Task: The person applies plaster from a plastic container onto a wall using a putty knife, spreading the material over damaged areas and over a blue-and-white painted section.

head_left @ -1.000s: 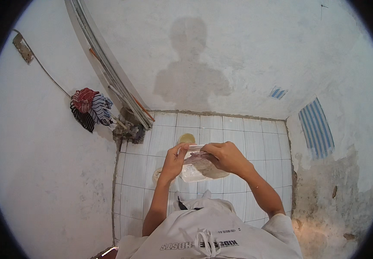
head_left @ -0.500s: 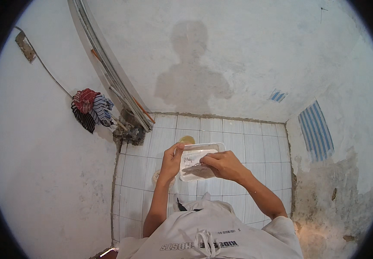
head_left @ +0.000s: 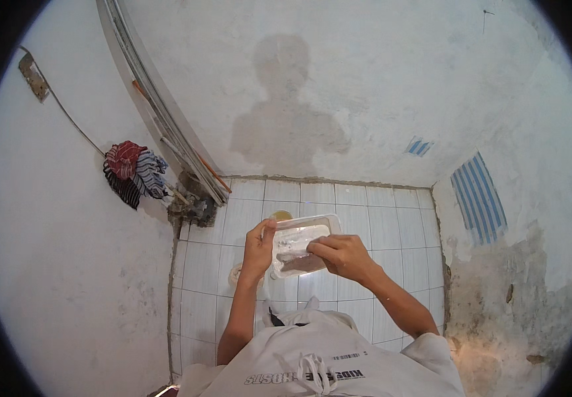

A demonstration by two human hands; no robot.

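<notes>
A shallow white rectangular plastic tray [head_left: 326, 220] is held up over the floor, tilted a little. My left hand [head_left: 258, 248] grips its left side, thumb on the rim and the other fingers out of sight. Whitish, powdery-looking matter [head_left: 292, 246] covers part of the tray's inside. Over the right part of the tray, my right hand [head_left: 343, 257] is closed with thumb and fingertips pinched together. Whatever is in that pinch is too small or hidden to make out.
Behind the tray stands a yellow bowl [head_left: 281, 215] on the white tiled floor [head_left: 200, 317]. A pale round container [head_left: 236, 274] is partly hidden by my left wrist. Long pipes [head_left: 160, 99] lean in the left corner, beside hanging cloths [head_left: 134, 171].
The right fingertips have shifted slightly within the tray. My whole view has turned a little, so the walls and floor sit slightly further left. The left hand keeps its grip.
</notes>
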